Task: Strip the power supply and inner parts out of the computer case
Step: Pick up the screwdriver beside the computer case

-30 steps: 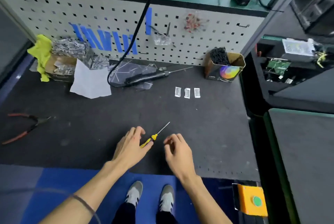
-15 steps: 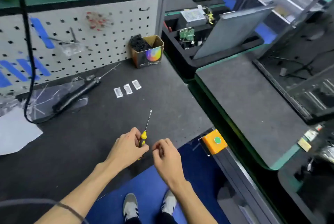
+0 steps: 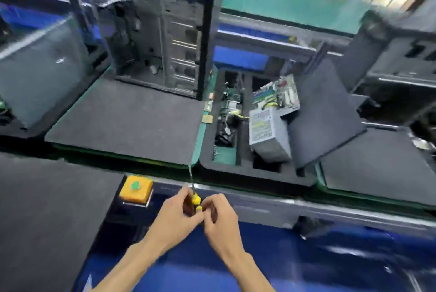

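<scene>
Gripping the yellow screwdriver (image 3: 194, 199), left hand (image 3: 175, 217) meets the curled, empty-looking right hand (image 3: 220, 217)

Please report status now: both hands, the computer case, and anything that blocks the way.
Left hand grips yellow-handled screwdriver; right hand pinches its handle. Open computer case upright on dark mat, untouched. Nothing between hands and case.

A dark padded bench (image 3: 127, 124) carries the open computer case (image 3: 160, 39) upright.

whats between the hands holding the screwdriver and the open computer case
Head view: past the screwdriver, a grey rail, then bare dark mat up to the computer case.
</scene>
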`<state>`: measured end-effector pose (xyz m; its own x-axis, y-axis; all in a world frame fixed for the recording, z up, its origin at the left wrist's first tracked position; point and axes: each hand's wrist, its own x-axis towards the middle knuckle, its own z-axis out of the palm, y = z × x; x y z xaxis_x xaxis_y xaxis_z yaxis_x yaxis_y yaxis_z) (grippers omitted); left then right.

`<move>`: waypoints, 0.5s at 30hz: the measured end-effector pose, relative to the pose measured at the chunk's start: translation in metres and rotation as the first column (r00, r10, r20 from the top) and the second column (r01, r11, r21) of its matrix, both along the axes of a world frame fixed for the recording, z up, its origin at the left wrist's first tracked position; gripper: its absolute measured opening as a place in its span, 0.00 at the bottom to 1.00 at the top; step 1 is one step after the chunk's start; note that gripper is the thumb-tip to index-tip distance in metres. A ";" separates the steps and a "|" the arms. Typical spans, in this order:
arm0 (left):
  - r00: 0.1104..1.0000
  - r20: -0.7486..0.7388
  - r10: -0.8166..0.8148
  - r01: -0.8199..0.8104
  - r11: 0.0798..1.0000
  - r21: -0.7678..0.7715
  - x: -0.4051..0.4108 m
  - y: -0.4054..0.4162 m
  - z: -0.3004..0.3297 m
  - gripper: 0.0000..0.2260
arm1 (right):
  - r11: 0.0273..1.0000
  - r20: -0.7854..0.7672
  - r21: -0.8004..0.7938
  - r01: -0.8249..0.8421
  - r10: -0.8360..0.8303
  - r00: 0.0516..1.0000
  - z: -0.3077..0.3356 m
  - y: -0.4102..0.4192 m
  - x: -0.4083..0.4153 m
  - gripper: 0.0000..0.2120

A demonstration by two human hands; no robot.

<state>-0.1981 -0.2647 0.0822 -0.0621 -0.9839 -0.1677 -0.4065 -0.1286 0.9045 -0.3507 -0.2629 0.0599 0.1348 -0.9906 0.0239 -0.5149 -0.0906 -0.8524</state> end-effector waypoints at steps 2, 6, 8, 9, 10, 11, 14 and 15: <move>0.996 0.010 -0.091 0.091 0.996 0.002 -0.042 -0.011 0.002 0.10 | 0.997 0.030 -0.017 0.078 -0.078 0.997 0.001 0.002 -0.041 0.10; 0.975 0.036 -0.219 0.220 0.975 -0.022 -0.118 -0.031 0.010 0.09 | 0.982 0.086 -0.044 0.182 -0.177 0.980 0.002 0.001 -0.114 0.10; 0.959 0.039 -0.279 0.281 0.959 -0.033 -0.152 -0.041 0.014 0.08 | 0.972 0.115 -0.062 0.227 -0.219 0.969 0.005 0.000 -0.147 0.11; 0.948 0.051 -0.313 0.315 0.948 -0.042 -0.169 -0.046 0.016 0.09 | 0.966 0.123 -0.074 0.249 -0.239 0.963 0.007 -0.001 -0.164 0.11; 0.938 0.058 -0.342 0.345 0.937 -0.052 -0.185 -0.050 0.019 0.09 | 0.958 0.131 -0.088 0.271 -0.259 0.957 0.008 -0.002 -0.180 0.11; 0.929 0.054 -0.366 0.368 0.928 -0.059 -0.201 -0.055 0.022 0.08 | 0.950 0.135 -0.102 0.295 -0.280 0.950 0.008 -0.002 -0.195 0.11; 0.900 0.052 -0.432 0.435 0.897 -0.074 -0.247 -0.066 0.030 0.08 | 0.918 0.141 -0.126 0.376 -0.359 0.923 0.010 0.000 -0.234 0.11; 0.887 0.055 -0.458 0.462 0.884 -0.080 -0.262 -0.069 0.033 0.07 | 0.906 0.144 -0.128 0.403 -0.385 0.912 0.011 0.001 -0.246 0.12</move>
